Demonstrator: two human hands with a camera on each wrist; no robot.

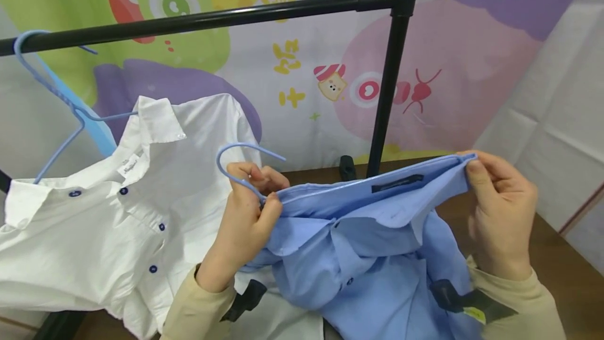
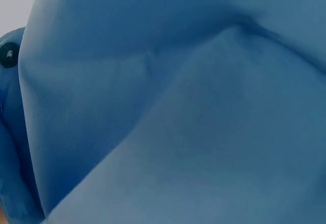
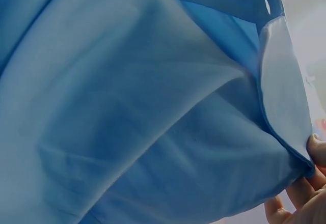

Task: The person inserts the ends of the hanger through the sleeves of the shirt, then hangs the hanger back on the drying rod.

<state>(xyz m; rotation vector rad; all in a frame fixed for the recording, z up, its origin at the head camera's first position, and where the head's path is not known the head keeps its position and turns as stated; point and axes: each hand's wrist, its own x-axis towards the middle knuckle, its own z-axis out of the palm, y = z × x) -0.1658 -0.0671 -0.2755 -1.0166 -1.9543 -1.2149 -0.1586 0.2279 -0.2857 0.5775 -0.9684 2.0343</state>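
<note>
A light blue button-up shirt [image 1: 358,277] is stretched at its collar between my two hands. My left hand [image 1: 243,219] pinches the collar's left end together with the neck of a blue clothes hanger [image 1: 226,153], whose hook sticks up past the fingers. At the collar's other end, my right hand [image 1: 505,209] pinches the corner between thumb and fingers. A dark label [image 1: 397,183] shows inside the collar. Blue cloth fills the left wrist view. In the right wrist view, fingertips [image 3: 317,150] grip the collar's edge. Whatever part of the hanger lies inside the shirt is hidden.
A white shirt [image 1: 198,172] with dark buttons hangs at left from another blue hanger [image 1: 71,104] on a black rack bar [image 1: 212,17]. The rack's upright [image 1: 384,93] stands behind the blue shirt, before a cartoon-printed cloth. Brown flooring [image 1: 557,266] lies below.
</note>
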